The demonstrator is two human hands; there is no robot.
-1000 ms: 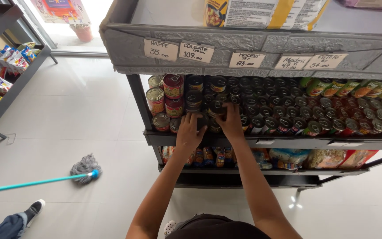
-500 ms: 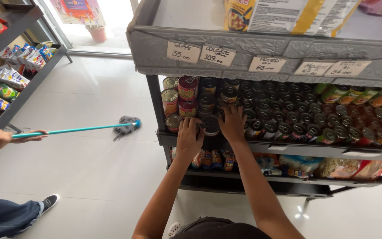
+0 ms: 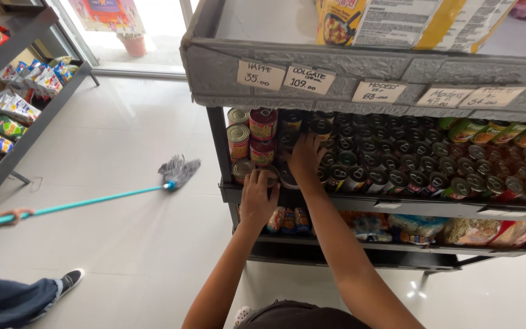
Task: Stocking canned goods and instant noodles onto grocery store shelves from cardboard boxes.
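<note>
Both hands are in among the tinned goods on the middle shelf [image 3: 397, 206] of a grey store rack. The left hand [image 3: 258, 196] rests on the front row at the shelf's left end, its fingers curled over the top of a silver-lidded can [image 3: 269, 175] lying on its side; the grip looks closed loosely on that can, though the palm hides how firmly. The right hand [image 3: 305, 155] reaches further in, fingers spread across the dark cans [image 3: 342, 173] behind, and whether that grip holds any one of them I cannot tell. Judging by how things lie, the arranging is well along: to the right, the dark cans run in tidy rows right across the shelf, with green-labelled cans [image 3: 494, 131] at the far end. The left corner looks less settled, with red-labelled cans [image 3: 263, 125] stacked upright beside a few tipped ones, so that patch under the hands seems to be what is left. Beyond the rack, another person's hand [image 3: 7, 216] pushes a teal-handled mop [image 3: 178, 172] over the pale floor [image 3: 117, 140].
</note>
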